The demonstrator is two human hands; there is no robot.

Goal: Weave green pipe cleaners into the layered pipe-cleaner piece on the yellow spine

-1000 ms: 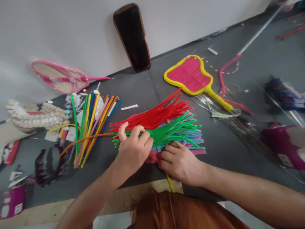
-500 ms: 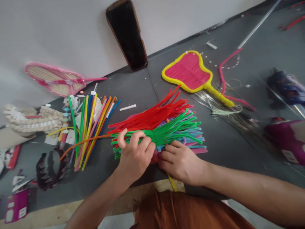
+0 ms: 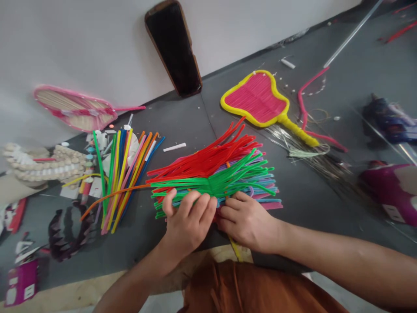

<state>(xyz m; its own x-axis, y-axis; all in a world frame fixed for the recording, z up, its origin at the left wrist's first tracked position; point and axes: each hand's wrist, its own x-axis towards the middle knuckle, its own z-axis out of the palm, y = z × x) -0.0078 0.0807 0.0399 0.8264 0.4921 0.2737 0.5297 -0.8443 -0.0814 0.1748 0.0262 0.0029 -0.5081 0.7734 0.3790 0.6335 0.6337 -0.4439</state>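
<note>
A thick bundle of pipe cleaners (image 3: 224,182) in red, green, blue, purple and pink lies crosswise in front of me, pinched in at the middle. My left hand (image 3: 190,217) has its fingers curled over the near edge, left of the middle. Just beside it, my right hand (image 3: 246,221) is closed at the near edge, right of the middle. Both sets of fingertips are partly hidden, so the exact strands they grip do not show. An orange pipe cleaner (image 3: 114,198) stretches left from the bundle, and a yellow one (image 3: 235,250) hangs below my right hand.
Loose coloured pipe cleaners (image 3: 122,182) lie on the left. A yellow-edged pink fan (image 3: 257,98) rests beyond the bundle, near thin wires (image 3: 312,158). A phone (image 3: 174,48) leans on the wall. A dark hair claw (image 3: 70,232) and a glue gun (image 3: 391,117) lie at the sides.
My left hand has slid slightly toward me and to the right, its fingers moving off the green strands to the bundle's near edge. My right hand stays almost where it was.
</note>
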